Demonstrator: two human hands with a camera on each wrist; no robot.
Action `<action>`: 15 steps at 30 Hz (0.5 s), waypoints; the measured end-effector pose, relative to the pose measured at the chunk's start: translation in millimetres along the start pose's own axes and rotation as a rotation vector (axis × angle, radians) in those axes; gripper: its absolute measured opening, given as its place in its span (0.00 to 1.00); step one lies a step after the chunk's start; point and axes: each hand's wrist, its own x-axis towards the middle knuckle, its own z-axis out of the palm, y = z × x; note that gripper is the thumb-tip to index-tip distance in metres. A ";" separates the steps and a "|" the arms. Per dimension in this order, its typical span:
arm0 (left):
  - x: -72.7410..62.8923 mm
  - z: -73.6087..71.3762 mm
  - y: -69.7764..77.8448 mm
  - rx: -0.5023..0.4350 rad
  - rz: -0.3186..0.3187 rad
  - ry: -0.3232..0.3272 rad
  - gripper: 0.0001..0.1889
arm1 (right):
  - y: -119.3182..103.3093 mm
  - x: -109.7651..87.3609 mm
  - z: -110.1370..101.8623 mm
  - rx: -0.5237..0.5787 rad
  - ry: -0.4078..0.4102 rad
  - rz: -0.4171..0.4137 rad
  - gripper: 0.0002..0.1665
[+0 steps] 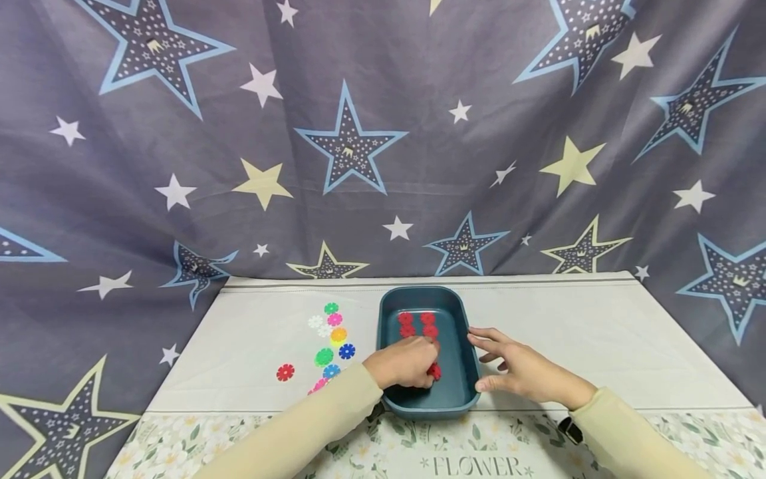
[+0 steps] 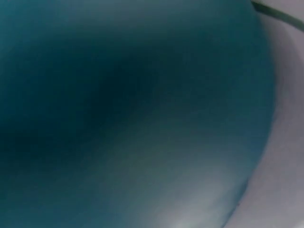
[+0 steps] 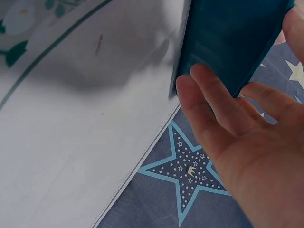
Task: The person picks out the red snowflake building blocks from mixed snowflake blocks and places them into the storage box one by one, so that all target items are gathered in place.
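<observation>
A dark teal rectangular tray point(image 1: 461, 372) stands on the table, with red notched plastic discs point(image 1: 427, 318) lying in two columns on its floor. Reaching into it, my left hand point(image 1: 407, 362) has its fingers bent and pinches a red disc point(image 1: 435, 371) low over the tray floor. It hides part of the columns. The right hand point(image 1: 520, 367) is at the tray's right side, its fairly straight fingers point(image 3: 213, 95) touching the outer wall point(image 3: 228, 42). Only a blurred teal surface point(image 2: 142, 118) fills most of the left wrist view.
Left of the tray lie loose discs: green point(image 1: 324, 357), dark blue point(image 1: 347, 351), orange point(image 1: 338, 334), white point(image 1: 316, 321), pink point(image 1: 334, 319) and a lone red one point(image 1: 285, 372). A floral cloth strip point(image 1: 479, 446) runs along the front edge. Behind hangs a star-patterned curtain point(image 1: 419, 166).
</observation>
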 end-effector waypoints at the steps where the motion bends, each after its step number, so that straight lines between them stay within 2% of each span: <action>1: 0.2 0.6 -0.1 0.010 -0.003 0.009 0.11 | 0.0 0.2 -0.2 0.000 -0.002 0.001 0.47; 5: 0.2 1.7 -2.1 0.016 0.031 0.051 0.09 | 0.0 0.8 -0.8 0.005 -0.010 0.012 0.48; 9: -2.8 -0.5 -3.1 -0.036 0.149 0.077 0.04 | -0.7 0.0 -0.6 0.006 -0.005 0.004 0.47; 11: -5.2 -2.0 -2.7 -0.069 0.183 0.077 0.07 | -1.0 -0.4 -0.4 0.008 -0.001 -0.003 0.47; 15: -7.7 -3.3 -3.3 -0.110 0.142 0.059 0.11 | -0.8 -0.6 -0.3 0.011 0.002 -0.018 0.47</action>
